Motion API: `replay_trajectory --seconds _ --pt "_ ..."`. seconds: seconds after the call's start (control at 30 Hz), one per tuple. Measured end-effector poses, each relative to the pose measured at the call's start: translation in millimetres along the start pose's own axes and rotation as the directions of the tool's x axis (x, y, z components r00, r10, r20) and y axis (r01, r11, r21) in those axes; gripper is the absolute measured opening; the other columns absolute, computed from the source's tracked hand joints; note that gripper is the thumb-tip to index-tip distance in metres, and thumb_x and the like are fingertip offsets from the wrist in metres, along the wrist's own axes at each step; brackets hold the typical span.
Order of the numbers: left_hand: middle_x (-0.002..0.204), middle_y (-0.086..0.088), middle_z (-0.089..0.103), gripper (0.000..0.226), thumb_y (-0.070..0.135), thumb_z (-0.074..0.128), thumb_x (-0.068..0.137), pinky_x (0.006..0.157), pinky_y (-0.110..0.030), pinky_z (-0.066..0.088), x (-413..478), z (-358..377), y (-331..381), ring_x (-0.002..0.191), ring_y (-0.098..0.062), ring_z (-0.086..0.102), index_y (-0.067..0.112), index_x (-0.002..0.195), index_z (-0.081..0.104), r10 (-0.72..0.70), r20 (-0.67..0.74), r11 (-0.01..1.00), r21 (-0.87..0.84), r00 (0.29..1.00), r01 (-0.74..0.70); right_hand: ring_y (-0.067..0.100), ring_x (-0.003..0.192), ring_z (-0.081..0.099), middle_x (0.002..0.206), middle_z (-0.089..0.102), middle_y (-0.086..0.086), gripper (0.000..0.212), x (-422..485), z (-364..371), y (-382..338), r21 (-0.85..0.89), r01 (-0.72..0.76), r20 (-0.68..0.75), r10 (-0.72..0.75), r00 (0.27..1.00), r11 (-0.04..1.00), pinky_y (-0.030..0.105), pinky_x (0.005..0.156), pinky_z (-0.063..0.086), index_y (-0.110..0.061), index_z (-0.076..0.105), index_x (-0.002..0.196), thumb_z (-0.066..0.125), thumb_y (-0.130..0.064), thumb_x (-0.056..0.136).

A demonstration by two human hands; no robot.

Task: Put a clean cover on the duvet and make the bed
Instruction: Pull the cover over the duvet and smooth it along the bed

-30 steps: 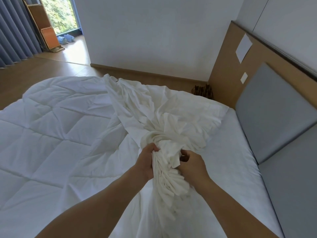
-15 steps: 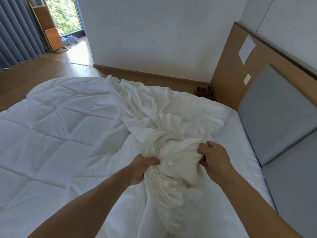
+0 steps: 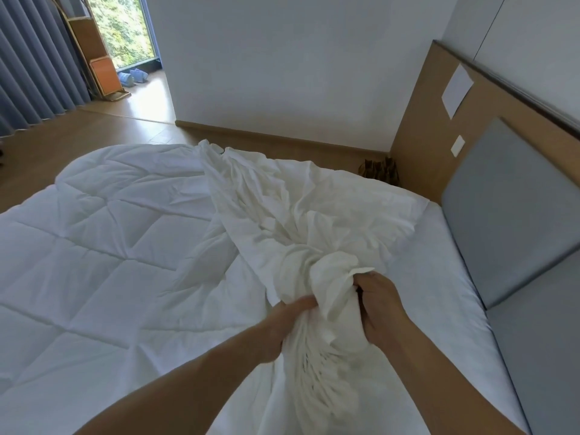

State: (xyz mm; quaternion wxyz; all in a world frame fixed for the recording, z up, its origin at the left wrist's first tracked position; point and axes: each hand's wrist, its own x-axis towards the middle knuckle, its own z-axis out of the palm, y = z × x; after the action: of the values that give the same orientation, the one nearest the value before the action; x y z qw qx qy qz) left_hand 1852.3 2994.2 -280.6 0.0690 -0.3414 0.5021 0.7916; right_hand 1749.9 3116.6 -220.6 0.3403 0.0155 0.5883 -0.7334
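A white quilted duvet lies spread over the left part of the bed. Across it, from the far edge toward me, runs a crumpled white duvet cover. Its near end is gathered into a thick bunch of folds between my hands. My left hand grips the bunch from the left, thumb on top. My right hand grips it from the right, fingers curled into the cloth. Below my hands the gathered folds hang down toward me.
The white mattress sheet shows bare on the right, next to a grey padded headboard on a wooden wall panel. Wooden floor and a white wall lie beyond the bed. Grey curtains hang at far left.
My hands have kept gathering the cover: the right hand reached forward for more cloth and has come back close to the left, and the bunch between them has grown.
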Motion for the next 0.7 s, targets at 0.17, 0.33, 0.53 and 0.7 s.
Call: replay_trajectory --seconds 0.17,0.33,0.53,0.7 --pt "0.124 -0.014 0.068 0.062 0.044 0.078 0.075 0.102 -0.046 0.05 -2 8 3 0.116 -0.031 0.065 0.011 0.126 0.067 0.036 0.181 0.998 -0.066 0.983 -0.025 0.023 0.092 0.074 0.1 0.076 0.009 0.015 2 7 3 -0.226 0.1 0.101 -0.079 0.992 0.969 0.038 0.078 0.061 -0.012 0.075 0.1 0.06 -0.012 0.096" --pt "0.109 -0.018 0.07 0.035 0.033 0.069 0.092 0.083 -0.038 0.056 1 7 6 0.097 -0.029 0.068 0.004 0.111 0.071 0.11 0.13 0.98 -0.178 0.985 -0.086 0.014 0.094 0.071 0.099 0.076 0.0 0.023 -2 4 -3 -0.38 0.138 0.289 -0.024 0.957 0.914 0.031 0.09 0.056 -0.026 0.076 0.105 0.059 -0.013 0.098" --pt "0.095 -0.018 0.07 0.024 0.019 0.07 0.084 0.075 -0.037 0.058 1 1 13 0.086 -0.03 0.069 0.002 0.101 0.073 0.196 0.148 0.918 -0.376 0.969 -0.128 -0.006 0.087 0.061 0.099 0.065 -0.014 0.034 1 -4 4 -0.707 0.354 0.196 -0.312 0.93 0.612 0.007 0.074 0.043 -0.034 0.061 0.112 0.076 -0.02 0.085" --pt "0.081 -0.018 0.072 0.017 0.012 0.065 0.084 0.06 -0.035 0.059 -5 -4 12 0.071 -0.029 0.072 0.001 0.082 0.078 0.233 0.205 0.898 -0.42 0.95 -0.13 -0.005 0.064 0.064 0.079 0.073 -0.005 0.005 8 -20 5 -0.632 0.253 0.142 -0.211 0.967 0.732 0.009 0.061 0.047 -0.017 0.074 0.081 0.078 -0.018 0.084"
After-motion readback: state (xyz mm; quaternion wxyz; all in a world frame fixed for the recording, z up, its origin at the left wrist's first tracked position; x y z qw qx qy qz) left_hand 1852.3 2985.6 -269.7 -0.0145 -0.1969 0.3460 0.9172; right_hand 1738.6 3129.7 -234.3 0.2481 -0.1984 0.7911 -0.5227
